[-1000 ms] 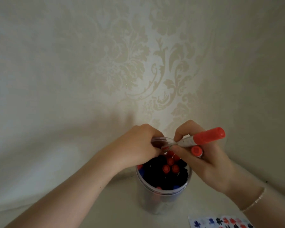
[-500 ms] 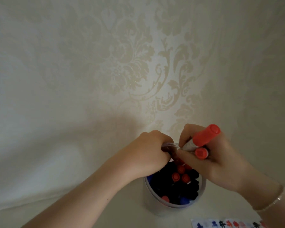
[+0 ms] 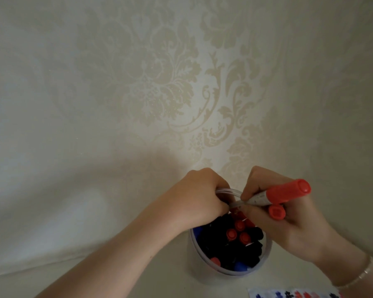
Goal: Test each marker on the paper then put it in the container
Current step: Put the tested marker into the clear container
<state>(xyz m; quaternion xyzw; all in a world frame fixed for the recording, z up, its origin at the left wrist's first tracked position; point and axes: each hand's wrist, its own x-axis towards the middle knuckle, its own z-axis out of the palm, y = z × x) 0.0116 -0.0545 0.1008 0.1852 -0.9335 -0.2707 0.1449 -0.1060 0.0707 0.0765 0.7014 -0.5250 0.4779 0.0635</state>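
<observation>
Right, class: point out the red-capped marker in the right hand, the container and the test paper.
red-capped marker (image 3: pixel 285 192), head view, on its red cap.
container (image 3: pixel 267 247), head view, on its right rim.
test paper (image 3: pixel 267 294), head view, on its marked strip at the bottom edge.

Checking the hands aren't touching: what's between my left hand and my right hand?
In the head view, the clear container's far rim shows between the left hand and right hand, and the red-capped marker's barrel reaches into that gap.

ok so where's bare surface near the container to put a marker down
Bare surface lies left of the container, below the left hand, and in front of it beside the paper. Crowded: the container is packed with markers, and the right hand holds a red marker above it.
</observation>
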